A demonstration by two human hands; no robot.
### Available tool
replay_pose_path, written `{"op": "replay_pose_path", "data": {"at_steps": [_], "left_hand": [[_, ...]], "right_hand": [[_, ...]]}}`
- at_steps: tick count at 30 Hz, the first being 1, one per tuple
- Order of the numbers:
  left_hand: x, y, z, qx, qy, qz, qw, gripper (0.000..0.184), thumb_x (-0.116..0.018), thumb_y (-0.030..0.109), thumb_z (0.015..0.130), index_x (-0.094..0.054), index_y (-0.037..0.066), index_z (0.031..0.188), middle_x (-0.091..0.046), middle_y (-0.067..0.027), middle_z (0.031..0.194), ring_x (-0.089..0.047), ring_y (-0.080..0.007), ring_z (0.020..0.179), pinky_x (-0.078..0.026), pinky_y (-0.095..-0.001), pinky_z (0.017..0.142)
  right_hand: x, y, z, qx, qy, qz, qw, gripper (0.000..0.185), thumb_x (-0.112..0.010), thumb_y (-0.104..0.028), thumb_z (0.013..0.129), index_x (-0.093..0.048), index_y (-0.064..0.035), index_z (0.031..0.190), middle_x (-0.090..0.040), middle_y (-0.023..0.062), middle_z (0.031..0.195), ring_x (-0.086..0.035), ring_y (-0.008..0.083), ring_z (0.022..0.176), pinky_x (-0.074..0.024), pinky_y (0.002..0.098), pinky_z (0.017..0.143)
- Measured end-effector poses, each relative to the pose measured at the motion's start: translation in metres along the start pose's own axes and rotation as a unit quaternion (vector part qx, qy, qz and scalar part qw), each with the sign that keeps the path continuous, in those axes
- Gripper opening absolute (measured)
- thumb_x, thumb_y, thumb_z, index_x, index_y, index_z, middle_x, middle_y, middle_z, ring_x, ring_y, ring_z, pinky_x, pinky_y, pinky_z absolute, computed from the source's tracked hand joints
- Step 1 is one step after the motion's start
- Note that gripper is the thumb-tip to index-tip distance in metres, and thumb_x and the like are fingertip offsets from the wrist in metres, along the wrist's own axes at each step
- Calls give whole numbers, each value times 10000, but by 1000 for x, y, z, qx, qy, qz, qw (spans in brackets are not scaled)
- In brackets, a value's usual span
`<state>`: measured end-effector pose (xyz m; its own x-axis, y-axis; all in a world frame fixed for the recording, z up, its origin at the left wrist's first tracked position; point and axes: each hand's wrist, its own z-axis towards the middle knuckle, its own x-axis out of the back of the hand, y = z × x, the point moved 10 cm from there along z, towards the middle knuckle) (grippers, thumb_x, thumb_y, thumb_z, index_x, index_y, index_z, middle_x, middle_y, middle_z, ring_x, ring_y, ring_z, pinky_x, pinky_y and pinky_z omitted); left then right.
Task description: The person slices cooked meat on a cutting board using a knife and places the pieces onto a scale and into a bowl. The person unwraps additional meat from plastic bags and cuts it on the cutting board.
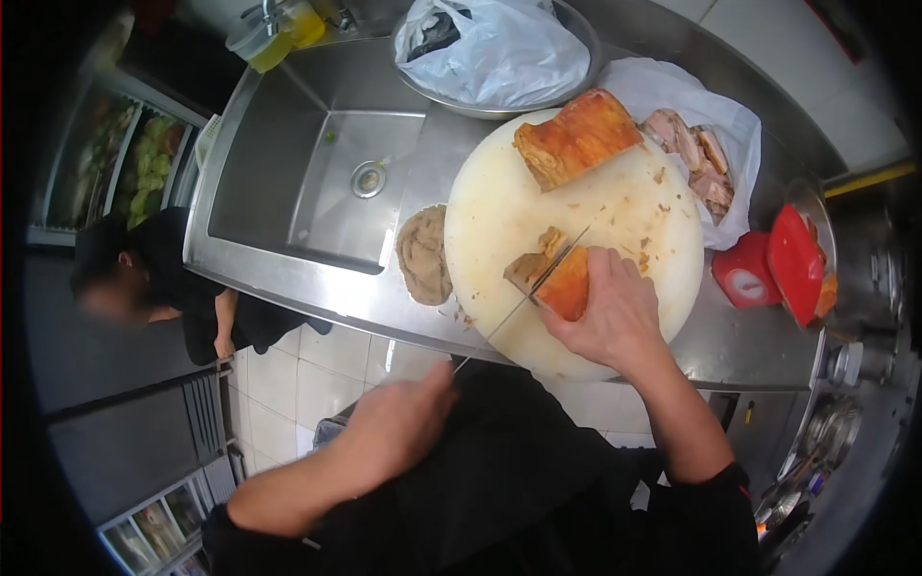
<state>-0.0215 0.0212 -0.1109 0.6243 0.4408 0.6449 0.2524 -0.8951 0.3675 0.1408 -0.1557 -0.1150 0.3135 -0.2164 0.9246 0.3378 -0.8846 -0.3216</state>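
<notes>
A round white cutting board [490, 206] lies on the steel counter. My left hand [399, 418], a little blurred, is closed round the handle of a knife [509, 319] just off the counter's front edge. The thin blade reaches up and right over the board, into a small piece of golden-brown roasted meat [569, 286]. On the right side of that piece my right hand [615, 312] presses, thumb and fingers curled round it. A slice [523, 272] leans on the blade's left side. A larger roasted slab [576, 139] rests at the board's back.
Left of the board are a folded brown cloth [423, 254] and a steel sink [331, 192]. Behind sits a bowl with a plastic bag [499, 58]. Cut meat [696, 163] lies on white paper, near a red scale [744, 274]. A person [202, 298] is at the far left.
</notes>
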Motion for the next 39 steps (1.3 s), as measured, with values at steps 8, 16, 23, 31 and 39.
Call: {"op": "replay_pose_path", "data": {"at_steps": [8, 16, 23, 31, 39], "left_hand": [[65, 41, 79, -85, 171, 39, 981, 276, -620, 271, 970, -474, 69, 1086, -679, -232, 790, -673, -457, 805, -534, -541, 702], [113, 4, 14, -69, 309, -119, 941, 321, -699, 248, 939, -503, 48, 1094, -695, -232, 815, -673, -471, 799, -527, -516, 677], [71, -58, -10, 3, 335, -228, 914, 278, -695, 192, 946, -546, 6, 1089, -665, -198, 701, -678, -343, 610, -514, -403, 566], [35, -83, -23, 58, 317, -326, 888, 252, -669, 200, 985, -526, -3, 1034, -568, -44, 581, -565, -126, 467, -445, -298, 464], [51, -34, -1, 7, 313, -330, 891, 257, -667, 231, 987, -564, 6, 1055, -598, -62, 598, -590, -140, 498, -466, -303, 500]], "right_hand": [[15, -2, -5, -10, -25, -9, 1000, 868, -786, -559, 734, -484, 9, 1316, -568, 207, 1226, -558, 383, 1173, -438, 511, 990], [-17, -54, 67, 38, -51, 7, 998, 646, -765, -368, 777, -595, -68, 1323, -495, 289, 1334, -529, 481, 1196, -481, 480, 992], [51, -23, 66, 80, 72, 182, 977, 420, -763, -279, 718, -728, -67, 1078, -568, 269, 1217, -559, 414, 1168, -497, 474, 986], [137, 136, 100, -21, 199, 1, 980, 644, -790, -375, 766, -632, -84, 1319, -533, 266, 1397, -499, 410, 1327, -385, 475, 1138], [9, -49, -21, 481, -89, -56, 870, 516, -790, -404, 794, -665, -116, 1204, -506, 178, 1434, -484, 427, 1320, -383, 493, 1128]]}}
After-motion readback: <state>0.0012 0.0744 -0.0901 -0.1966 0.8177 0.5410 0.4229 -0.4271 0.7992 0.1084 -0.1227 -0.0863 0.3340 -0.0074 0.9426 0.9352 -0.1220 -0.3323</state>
